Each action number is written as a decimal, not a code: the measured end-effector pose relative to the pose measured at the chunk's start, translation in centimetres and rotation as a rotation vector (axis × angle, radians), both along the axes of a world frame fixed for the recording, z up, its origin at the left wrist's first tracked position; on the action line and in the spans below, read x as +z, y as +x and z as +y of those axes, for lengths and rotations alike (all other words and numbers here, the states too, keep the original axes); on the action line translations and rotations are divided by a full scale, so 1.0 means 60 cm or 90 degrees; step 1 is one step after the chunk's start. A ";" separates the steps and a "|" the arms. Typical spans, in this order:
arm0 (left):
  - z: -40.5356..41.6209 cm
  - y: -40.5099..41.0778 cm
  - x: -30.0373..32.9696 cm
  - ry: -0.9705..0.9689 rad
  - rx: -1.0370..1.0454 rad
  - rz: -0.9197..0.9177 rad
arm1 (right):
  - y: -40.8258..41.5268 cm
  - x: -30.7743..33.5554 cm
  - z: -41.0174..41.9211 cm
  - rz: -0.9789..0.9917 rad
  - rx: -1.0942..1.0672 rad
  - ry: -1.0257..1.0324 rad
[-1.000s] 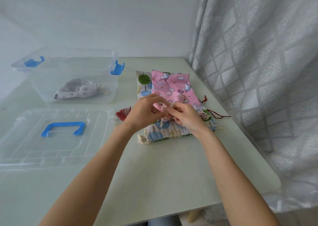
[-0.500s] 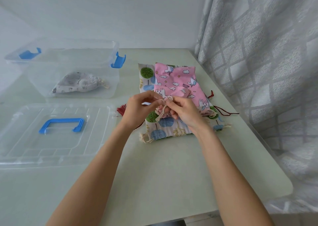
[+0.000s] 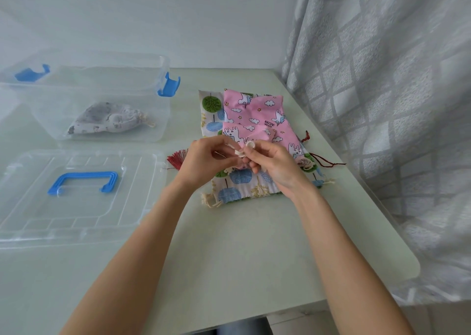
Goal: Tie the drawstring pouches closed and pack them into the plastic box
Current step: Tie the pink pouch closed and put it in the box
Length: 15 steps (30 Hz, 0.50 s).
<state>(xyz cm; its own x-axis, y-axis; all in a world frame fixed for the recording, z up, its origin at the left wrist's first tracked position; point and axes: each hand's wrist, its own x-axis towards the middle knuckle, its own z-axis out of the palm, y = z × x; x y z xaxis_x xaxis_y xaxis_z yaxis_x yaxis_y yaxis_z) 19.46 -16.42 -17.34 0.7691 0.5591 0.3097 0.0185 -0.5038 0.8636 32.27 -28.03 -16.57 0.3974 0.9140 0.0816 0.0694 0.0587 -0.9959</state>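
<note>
A pink unicorn pouch (image 3: 257,115) lies on top of a pile of flat pouches; below it shows a white pouch with tree prints (image 3: 242,184). My left hand (image 3: 204,161) and my right hand (image 3: 275,166) meet over the pink pouch's near end. Both pinch its cream drawstring (image 3: 240,149), which forms a small loop between the fingertips. The pouch's gathered mouth is mostly hidden by my fingers. A grey patterned pouch (image 3: 107,119), tied shut, lies inside the clear plastic box (image 3: 155,135) at the back left.
The box's clear lid (image 3: 76,222) with a blue handle (image 3: 84,183) lies flat at the left front. A red tassel (image 3: 175,157) and dark red cords (image 3: 326,162) stick out of the pile. A grey curtain (image 3: 382,105) hangs along the table's right edge.
My fingers have worked the cream drawstring from a loose strand into a small loop between both hands. The camera view has shifted a little; the pile and box stay put.
</note>
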 end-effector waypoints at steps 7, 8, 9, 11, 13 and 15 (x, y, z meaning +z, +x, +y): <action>-0.003 -0.005 0.006 -0.016 -0.012 -0.016 | 0.009 0.012 -0.009 -0.002 0.061 -0.009; -0.003 -0.006 0.008 -0.036 -0.017 -0.019 | 0.009 0.014 -0.008 -0.008 0.050 -0.006; -0.005 -0.007 0.010 -0.056 -0.023 -0.023 | 0.008 0.017 -0.007 -0.018 0.039 -0.001; -0.007 -0.007 0.014 -0.078 -0.030 -0.024 | 0.008 0.021 -0.005 -0.052 0.020 0.010; -0.008 -0.008 0.016 -0.074 -0.027 -0.017 | 0.007 0.023 -0.003 -0.116 -0.013 0.015; -0.008 -0.008 0.014 -0.060 -0.009 -0.002 | 0.006 0.023 0.000 -0.232 -0.068 0.014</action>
